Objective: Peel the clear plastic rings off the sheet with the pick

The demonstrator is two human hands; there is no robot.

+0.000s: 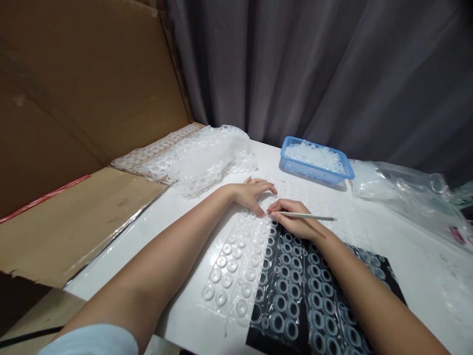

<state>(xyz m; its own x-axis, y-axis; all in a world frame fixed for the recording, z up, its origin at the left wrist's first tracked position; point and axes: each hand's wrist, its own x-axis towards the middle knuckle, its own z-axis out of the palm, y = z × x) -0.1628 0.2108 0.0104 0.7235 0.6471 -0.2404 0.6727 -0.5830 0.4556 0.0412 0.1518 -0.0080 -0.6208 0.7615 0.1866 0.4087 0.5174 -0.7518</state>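
Observation:
A clear plastic sheet (pixel 227 268) with rows of translucent rings lies across the white table, its right part over a black sheet (pixel 303 301). My left hand (pixel 254 194) rests on its upper part, fingers spread, thumb pointing toward my other hand. Just to the right, my right hand (pixel 293 217) pinches a thin pale stick-like tool (pixel 314 216). The tool's tip is near my left thumb, at the sheet's surface; what it touches there is too small to make out.
Behind stands a blue basket (pixel 314 173) of small translucent pieces. A pile of clear ringed sheets (pixel 199 155) lies back left, beside cardboard (pixel 84 217). Clear plastic bags (pixel 399 185) lie at the right. A grey curtain (pixel 314 69) hangs behind the table.

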